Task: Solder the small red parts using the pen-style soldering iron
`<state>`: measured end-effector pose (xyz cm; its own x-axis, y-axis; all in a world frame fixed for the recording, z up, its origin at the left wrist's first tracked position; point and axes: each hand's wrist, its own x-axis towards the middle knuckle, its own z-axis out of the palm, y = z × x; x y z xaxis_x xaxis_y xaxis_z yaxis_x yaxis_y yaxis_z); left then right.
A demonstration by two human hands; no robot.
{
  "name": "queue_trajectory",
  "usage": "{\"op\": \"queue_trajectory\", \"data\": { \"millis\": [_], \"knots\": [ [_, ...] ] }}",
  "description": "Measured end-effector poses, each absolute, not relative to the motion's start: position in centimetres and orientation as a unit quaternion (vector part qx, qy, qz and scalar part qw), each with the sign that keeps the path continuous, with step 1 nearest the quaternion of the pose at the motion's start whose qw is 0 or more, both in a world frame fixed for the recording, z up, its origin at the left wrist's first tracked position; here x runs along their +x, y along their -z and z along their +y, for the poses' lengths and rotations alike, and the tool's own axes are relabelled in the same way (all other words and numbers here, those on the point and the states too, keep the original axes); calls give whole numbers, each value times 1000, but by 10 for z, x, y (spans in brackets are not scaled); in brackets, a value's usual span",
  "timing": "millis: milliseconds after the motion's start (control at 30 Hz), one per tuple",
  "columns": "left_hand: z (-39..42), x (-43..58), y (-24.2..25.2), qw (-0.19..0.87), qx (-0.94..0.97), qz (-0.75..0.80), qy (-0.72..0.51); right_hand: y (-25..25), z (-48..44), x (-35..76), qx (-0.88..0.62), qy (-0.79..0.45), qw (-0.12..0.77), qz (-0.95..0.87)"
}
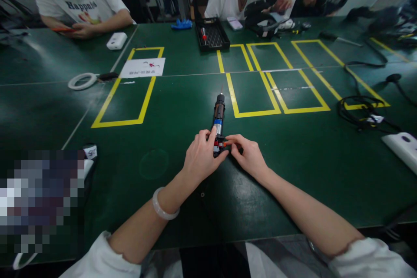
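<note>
An electric screwdriver point(219, 115) with bare inner parts lies on the green table, its thin bit pointing away from me. It has a black collar, a brown middle and a silver motor with a blue band. My left hand point(202, 152) is closed around its near end, the thumb stretched along the side. On the other side, my right hand point(248, 154) pinches at a small orange-red piece point(223, 143) at the near end. Fingers partly hide this end, so I cannot make out how the piece is joined.
Yellow tape frames point(257, 114) mark the table point(182, 104). Farther back are a black tray point(213, 45) with a red-and-clear tool, blue gloves point(182, 24) and a paper label point(143, 67). Coiled black cables point(358, 110) and a white power strip point(404, 145) lie right. People sit opposite.
</note>
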<state>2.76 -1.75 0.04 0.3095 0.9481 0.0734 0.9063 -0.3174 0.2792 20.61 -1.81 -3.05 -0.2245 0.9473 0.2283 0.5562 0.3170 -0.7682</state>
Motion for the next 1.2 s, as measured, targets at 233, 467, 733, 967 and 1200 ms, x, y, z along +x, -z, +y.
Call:
{"op": "queue_trajectory", "data": {
  "millis": [233, 467, 733, 967, 1200],
  "knots": [
    [-9, 32, 0, 36, 801, 589, -101, 31, -16, 208, -485, -335, 381, -712],
    [-9, -8, -4, -11, 811, 581, -69, 32, -16, 210, -458, -349, 377, -725],
    [2, -112, -6, -58, 761, 646, -18, 32, -16, 208, -447, -368, 377, -723],
    [20, -196, -8, -53, 670, 736, 83, 27, -16, 208, -451, -373, 357, -728],
    [41, -247, -13, -14, 609, 779, 149, 27, -16, 207, -447, -374, 345, -736]
  ]
}}
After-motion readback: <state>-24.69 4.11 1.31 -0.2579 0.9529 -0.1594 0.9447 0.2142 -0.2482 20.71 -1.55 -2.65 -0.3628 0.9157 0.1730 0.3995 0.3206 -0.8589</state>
